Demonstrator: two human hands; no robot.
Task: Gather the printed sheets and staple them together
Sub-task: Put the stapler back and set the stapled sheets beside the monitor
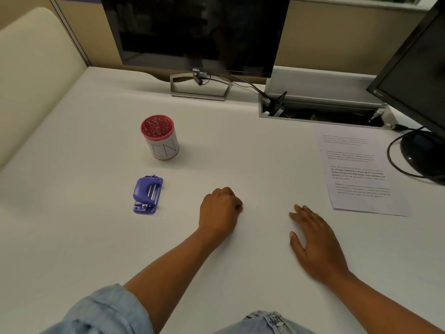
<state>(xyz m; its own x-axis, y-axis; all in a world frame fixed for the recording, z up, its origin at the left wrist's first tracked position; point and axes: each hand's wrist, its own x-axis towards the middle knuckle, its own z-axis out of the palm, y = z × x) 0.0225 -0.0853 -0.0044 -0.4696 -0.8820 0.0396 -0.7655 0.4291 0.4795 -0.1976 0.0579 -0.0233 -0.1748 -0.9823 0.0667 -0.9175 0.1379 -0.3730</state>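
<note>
Rolled denim sleeve (106,309) nearest, the left hand (220,209) rests curled and empty, the right hand (315,239) flat, on the bench (72,237), probably poised between purple stapler (147,194) and printed sheets (358,172) far right.

You get soft, even light from overhead, fairly bright on the white desk (240,145), with no hard glare. Shadows are faint: a pale one lies to the left of the purple stapler (147,195) and a thin one under each forearm. The far monitor (195,32) reads as a dark, dim mass with weak reflections. The wide lens bends the desk edges at left and right. The text on the printed sheets (358,172) at right is too soft to read.
</note>
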